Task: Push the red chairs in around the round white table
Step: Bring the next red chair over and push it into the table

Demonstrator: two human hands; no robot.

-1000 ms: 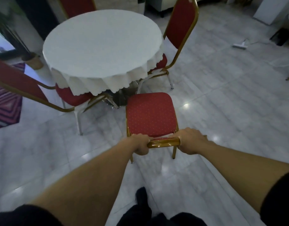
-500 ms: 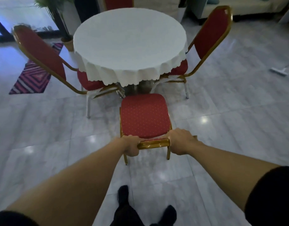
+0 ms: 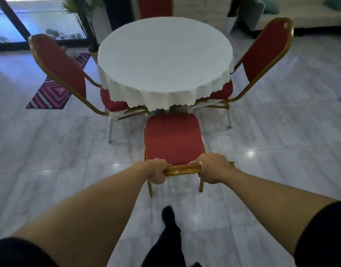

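Head view, looking down over both bare forearms. Left hand (image 3: 156,171) wrapped tight round the gold top rail (image 3: 182,169) of the near red chair (image 3: 173,139), at the rail's left end. Right hand (image 3: 214,167) clenched on the same rail at its right end; a short bare stretch of rail shows between the two fists. Chair's backrest is foreshortened from above, so only the rail and the dotted red seat are seen.

Seat extends straight ahead of the hands. Its far edge sits just at the scalloped hem of the white cloth on the round table (image 3: 165,54); whether it is under the hem or just short of it, cannot tell. Two rear legs stand on the floor directly below the hands.

Ahead and to the left of the left hand: second red chair (image 3: 60,62), seat partly under the cloth, back tilted away from the table. Ahead and right of the right hand: third red chair (image 3: 266,49), seat likewise partly under the cloth. Beyond the table, opposite the hands: back of a fourth red chair (image 3: 155,6).

Grey marble-tile floor (image 3: 50,151). Dark-clad foot (image 3: 167,214) stepped forward below the hands. Striped rug (image 3: 54,89) far left. Potted plant (image 3: 79,20) behind the left chair.
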